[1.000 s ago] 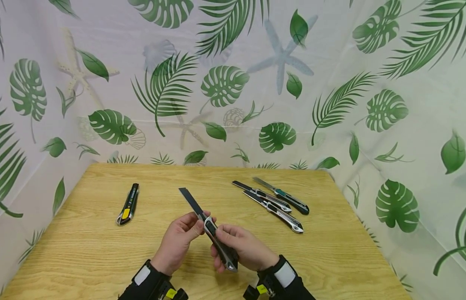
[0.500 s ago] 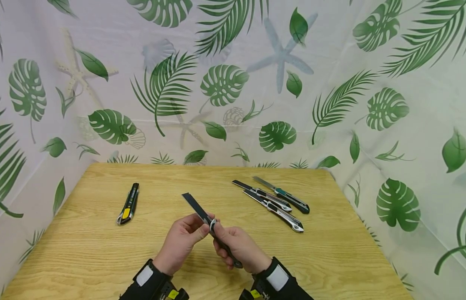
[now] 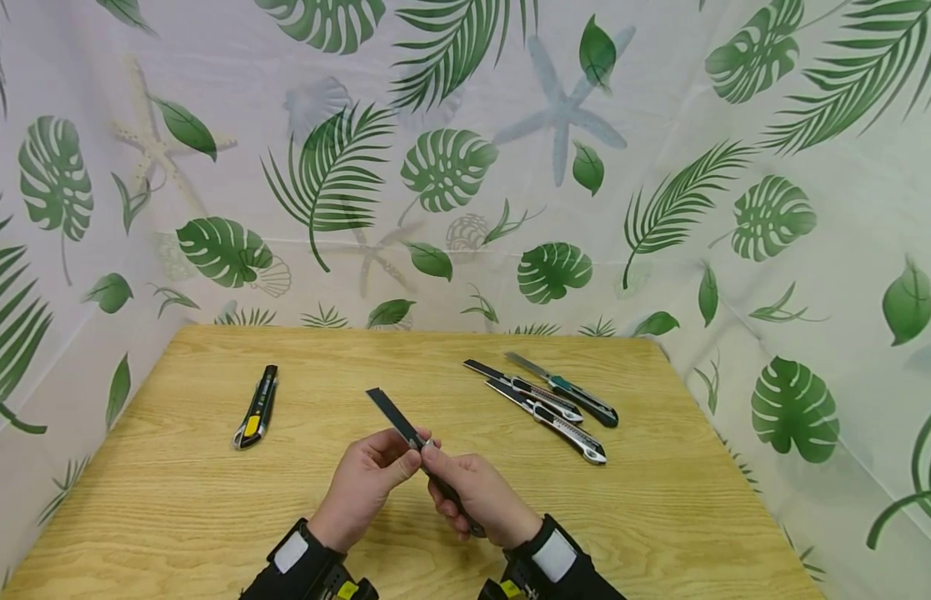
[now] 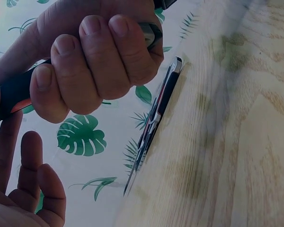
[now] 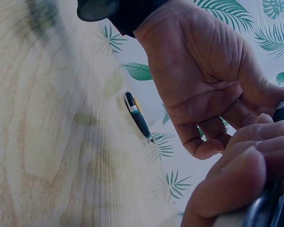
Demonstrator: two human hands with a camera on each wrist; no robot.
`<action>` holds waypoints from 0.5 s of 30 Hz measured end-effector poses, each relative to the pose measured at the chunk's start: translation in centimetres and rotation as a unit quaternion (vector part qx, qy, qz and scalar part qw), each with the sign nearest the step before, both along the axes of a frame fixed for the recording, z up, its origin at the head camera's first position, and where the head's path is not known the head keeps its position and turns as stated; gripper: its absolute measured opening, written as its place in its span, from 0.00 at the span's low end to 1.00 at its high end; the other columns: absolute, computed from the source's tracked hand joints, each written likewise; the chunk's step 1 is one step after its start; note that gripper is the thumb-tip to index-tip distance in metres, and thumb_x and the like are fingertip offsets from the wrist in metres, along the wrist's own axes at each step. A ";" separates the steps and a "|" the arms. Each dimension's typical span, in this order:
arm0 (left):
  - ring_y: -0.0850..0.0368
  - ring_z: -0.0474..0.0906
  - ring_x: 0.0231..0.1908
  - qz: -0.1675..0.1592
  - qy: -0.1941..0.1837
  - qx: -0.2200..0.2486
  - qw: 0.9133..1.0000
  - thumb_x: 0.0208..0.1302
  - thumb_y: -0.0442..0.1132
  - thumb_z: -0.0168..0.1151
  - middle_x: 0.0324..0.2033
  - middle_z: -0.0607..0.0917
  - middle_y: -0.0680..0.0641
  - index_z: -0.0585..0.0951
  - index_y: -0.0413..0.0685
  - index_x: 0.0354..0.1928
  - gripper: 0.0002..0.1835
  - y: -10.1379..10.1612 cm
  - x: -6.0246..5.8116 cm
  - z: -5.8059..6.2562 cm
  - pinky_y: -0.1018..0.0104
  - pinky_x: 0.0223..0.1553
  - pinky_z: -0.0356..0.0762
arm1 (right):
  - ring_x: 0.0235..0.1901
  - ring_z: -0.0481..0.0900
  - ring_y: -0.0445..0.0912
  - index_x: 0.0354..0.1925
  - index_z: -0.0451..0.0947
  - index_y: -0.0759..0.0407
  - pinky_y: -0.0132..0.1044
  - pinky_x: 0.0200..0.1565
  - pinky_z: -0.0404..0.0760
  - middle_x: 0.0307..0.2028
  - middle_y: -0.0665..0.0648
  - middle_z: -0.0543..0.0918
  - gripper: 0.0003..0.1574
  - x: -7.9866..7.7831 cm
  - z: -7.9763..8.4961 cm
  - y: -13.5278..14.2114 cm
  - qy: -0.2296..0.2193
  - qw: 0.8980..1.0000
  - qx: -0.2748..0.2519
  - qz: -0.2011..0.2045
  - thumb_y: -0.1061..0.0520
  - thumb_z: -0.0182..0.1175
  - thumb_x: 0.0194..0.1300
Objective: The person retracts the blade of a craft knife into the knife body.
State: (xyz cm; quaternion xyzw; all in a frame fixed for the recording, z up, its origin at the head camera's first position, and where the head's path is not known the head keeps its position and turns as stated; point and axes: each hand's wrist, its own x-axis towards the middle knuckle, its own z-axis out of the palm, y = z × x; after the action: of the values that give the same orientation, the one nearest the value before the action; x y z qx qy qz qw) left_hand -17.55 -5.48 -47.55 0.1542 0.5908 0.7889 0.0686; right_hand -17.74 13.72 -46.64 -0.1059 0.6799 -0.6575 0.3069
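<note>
A utility knife (image 3: 393, 415) with its long dark blade out is held above the table, blade aimed up and to the left. My right hand (image 3: 486, 497) grips the dark handle, its thumb near the front end of the handle. With thumb and fingers my left hand (image 3: 366, 485) pinches the knife where the blade leaves the handle. Curled right-hand fingers (image 4: 97, 71) wrap the handle in the left wrist view and hide much of it. The left palm (image 5: 203, 66) faces the camera in the right wrist view, its lower fingers loosely bent.
Several utility knives with blades out lie at the right: one teal and black (image 3: 581, 400), one silver and black (image 3: 548, 398) and another silver one (image 3: 566, 433). A black and yellow utility knife (image 3: 257, 408) lies at the left of the wooden table (image 3: 172, 508). Leaf-printed cloth (image 3: 465, 108) hangs behind.
The knife has shifted slightly right and down and turned, its handle showing narrower. My right hand's thumb has slid forward along the handle, close to my left thumb. The other knives stay put.
</note>
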 end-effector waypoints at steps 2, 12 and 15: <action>0.45 0.75 0.53 0.000 0.001 0.000 1.000 0.70 0.35 0.61 0.48 0.86 0.42 0.77 0.30 0.57 0.18 0.0 0.0 0.0 0.56 0.55 0.73 | 0.07 0.63 0.40 0.18 0.70 0.56 0.31 0.09 0.66 0.11 0.46 0.67 0.40 0.0 0.0 0.0 0.000 1.000 -0.002 0.002 0.27 0.49 0.69; 0.45 0.76 0.53 0.004 -0.006 0.002 1.000 0.69 0.36 0.61 0.48 0.86 0.41 0.81 0.37 0.55 0.16 -0.2 0.0 0.0 0.56 0.56 0.73 | 0.07 0.62 0.40 0.20 0.71 0.57 0.31 0.10 0.66 0.12 0.46 0.67 0.39 0.0 0.2 0.0 0.008 1.000 -0.002 0.009 0.27 0.48 0.70; 0.45 0.76 0.53 0.006 -0.010 0.001 1.000 0.69 0.36 0.61 0.48 0.86 0.41 0.80 0.36 0.56 0.16 -0.3 0.0 -0.1 0.56 0.56 0.73 | 0.07 0.62 0.40 0.21 0.71 0.58 0.32 0.10 0.66 0.12 0.47 0.67 0.39 0.0 0.2 0.0 0.006 1.000 -0.003 0.011 0.27 0.49 0.70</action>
State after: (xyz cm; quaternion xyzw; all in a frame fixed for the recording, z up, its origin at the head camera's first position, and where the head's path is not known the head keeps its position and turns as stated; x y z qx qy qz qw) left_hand -17.58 -5.75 -47.60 0.1425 0.5899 0.7918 0.0698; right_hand -17.77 13.68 -46.45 -0.1185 0.6785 -0.6557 0.3093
